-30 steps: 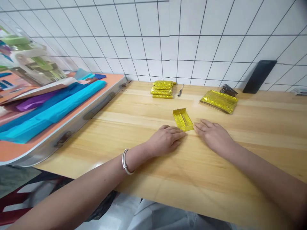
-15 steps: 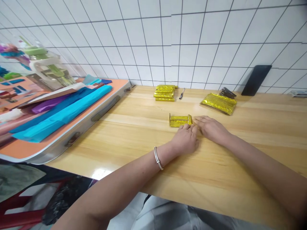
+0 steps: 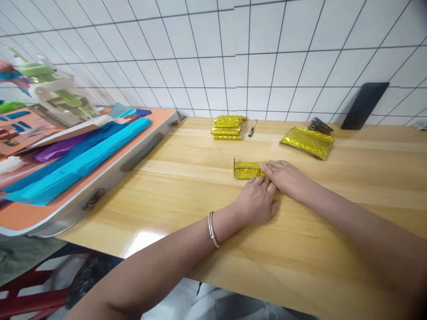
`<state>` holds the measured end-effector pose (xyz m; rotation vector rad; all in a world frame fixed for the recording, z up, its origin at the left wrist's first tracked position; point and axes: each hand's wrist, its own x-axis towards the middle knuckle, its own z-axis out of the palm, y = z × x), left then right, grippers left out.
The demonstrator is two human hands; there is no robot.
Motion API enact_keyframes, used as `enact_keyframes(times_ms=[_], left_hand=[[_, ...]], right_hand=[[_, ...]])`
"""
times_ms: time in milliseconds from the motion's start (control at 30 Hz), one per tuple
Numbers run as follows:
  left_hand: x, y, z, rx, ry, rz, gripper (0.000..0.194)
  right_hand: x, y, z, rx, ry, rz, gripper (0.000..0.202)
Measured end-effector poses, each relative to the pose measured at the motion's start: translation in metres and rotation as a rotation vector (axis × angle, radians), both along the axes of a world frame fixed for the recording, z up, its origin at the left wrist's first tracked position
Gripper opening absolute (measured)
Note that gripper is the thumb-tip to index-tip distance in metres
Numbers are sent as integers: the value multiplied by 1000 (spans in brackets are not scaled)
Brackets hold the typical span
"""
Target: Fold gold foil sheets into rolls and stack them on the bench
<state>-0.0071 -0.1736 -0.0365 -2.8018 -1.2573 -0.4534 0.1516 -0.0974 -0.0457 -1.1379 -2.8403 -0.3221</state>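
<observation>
A small gold foil piece point(image 3: 247, 170) lies on the wooden table, its left edge standing up a little. My right hand point(image 3: 283, 175) rests its outstretched fingertips on the foil's right end. Just below, my left hand point(image 3: 255, 200), with a silver bangle at the wrist, touches the foil's lower right edge, its fingers lying on the foil and table. The two hands meet at the fingertips. Farther back are several gold foil rolls point(image 3: 227, 128) side by side, a pen point(image 3: 252, 128) and a flat stack of gold foil point(image 3: 308, 142).
Behind the foil stack lies a dark clip-like object point(image 3: 320, 126). A black phone-like slab point(image 3: 365, 106) leans on the tiled wall. At the left, an orange-topped case point(image 3: 163, 118) holds coloured paper point(image 3: 83, 155) and a green-lidded bottle point(image 3: 63, 95).
My right hand has moved left onto the foil's right end, covering the raised edge that showed there. The camera view has shifted slightly.
</observation>
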Motion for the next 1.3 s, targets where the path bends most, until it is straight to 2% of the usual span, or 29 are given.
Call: enact_keyframes(times_ms=[133, 333, 467, 567, 667, 833, 1067, 1300], left_hand=[[0, 0, 1, -6, 11, 3, 46], [1, -5, 0, 11, 12, 31, 47], [0, -4, -4, 14, -23, 25, 49], [0, -3, -5, -1, -51, 12, 48], [1, -2, -4, -4, -43, 3, 48], [3, -1, 2, 8, -1, -10, 44], [2, 0, 5, -16, 39, -16, 43], [3, 1, 9, -33, 76, -2, 47]], right_hand=[[-11, 10, 0, 23, -22, 3, 54], [-16, 25, 10, -36, 15, -141, 55], [-1, 2, 9, -71, 120, -161, 68], [7, -23, -1, -151, 180, -88, 63], [9, -33, -8, -179, 189, -131, 59], [13, -17, -8, -209, 192, -164, 58], [21, 18, -15, -250, 259, -150, 72], [26, 19, -16, -250, 429, -84, 65]])
